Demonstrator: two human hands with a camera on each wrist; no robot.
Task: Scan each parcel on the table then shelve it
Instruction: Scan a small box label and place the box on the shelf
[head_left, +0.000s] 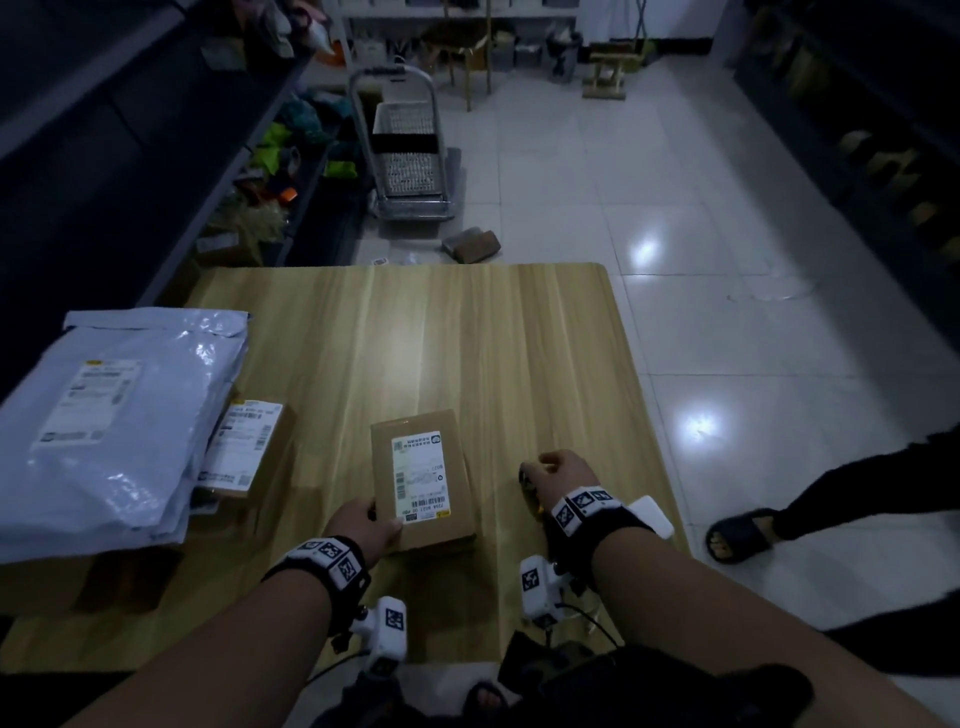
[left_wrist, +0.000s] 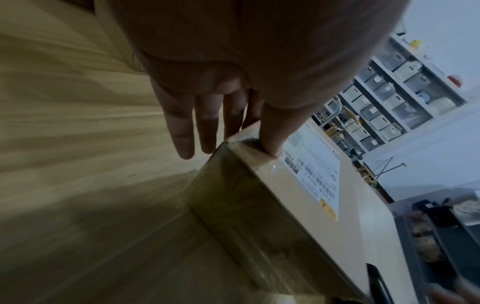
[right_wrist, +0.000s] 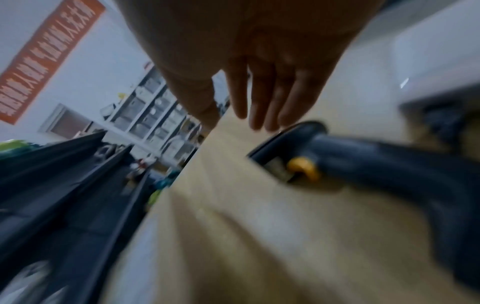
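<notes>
Pinching the box (head_left: 422, 480) corner, the left hand (head_left: 363, 525) steadied stiff, likely light cardboard; the right hand (head_left: 563, 475), at 3 o'clock, hovered slack-fingered over the scanner (right_wrist: 350, 160).

Bare table (head_left: 441, 338) beyond the box (head_left: 421, 483), open passage there, mailers (head_left: 114, 415) piled at left edge, scanner (right_wrist: 363, 164) blocking near right, shelves (head_left: 130, 130) crowding left side.

Both forearms reach forward, banded at the wrists. Left hand (head_left: 363, 525) pinches the box (head_left: 421, 480) corner, thumb on top, 4 fingers (left_wrist: 182, 131) straight. Right hand (head_left: 563, 473) palm down, fingers straight over the scanner (right_wrist: 363, 164).
</notes>
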